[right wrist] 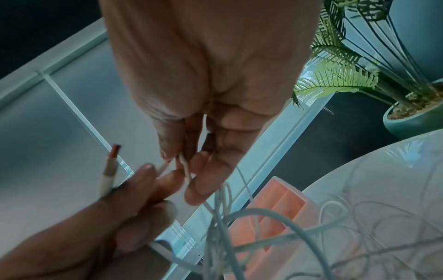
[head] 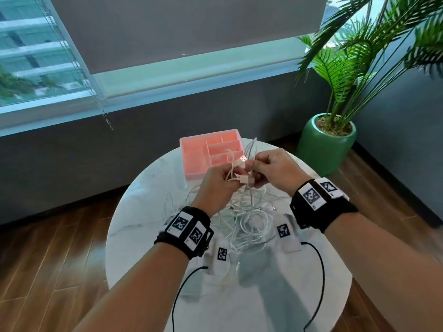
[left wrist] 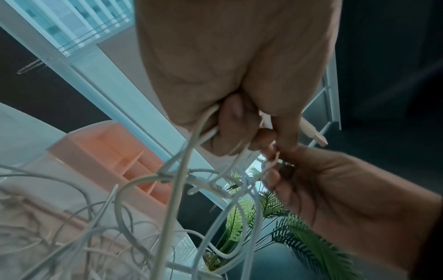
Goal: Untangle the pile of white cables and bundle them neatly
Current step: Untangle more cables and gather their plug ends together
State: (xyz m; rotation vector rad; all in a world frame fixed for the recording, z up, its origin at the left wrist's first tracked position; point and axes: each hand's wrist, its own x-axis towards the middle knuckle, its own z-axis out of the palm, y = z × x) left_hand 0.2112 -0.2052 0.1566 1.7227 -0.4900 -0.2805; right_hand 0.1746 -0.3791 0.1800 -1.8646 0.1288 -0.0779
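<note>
In the middle of the head view we see both hands raised over a round white marble table (head: pixel 148 238), meeting just in front of a pink divided organizer tray (head: pixel 199 149). The left hand (head: pixel 215 185) has its fingers curled round several strands of the white cables (head: pixel 249 224), and a USB plug (head: pixel 314 161) sticks up out of its grip toward the tray. The right hand (head: pixel 275 171) pinches a thin strand between thumb and fingertips, right against the left hand's fingers. From the two hands the strands hang straight down into the tangled pile, which lies on the table in the centre of the frame, between the two wrists. In the left wrist view the strands run from the closed fingers (left wrist: pixel 230 123) down to the lower left. A potted palm (head: pixel 335 97) in a green pot stands on the wooden floor at the upper right, and a window with a lowered blind (head: pixel 187 32) fills the top of the frame
</note>
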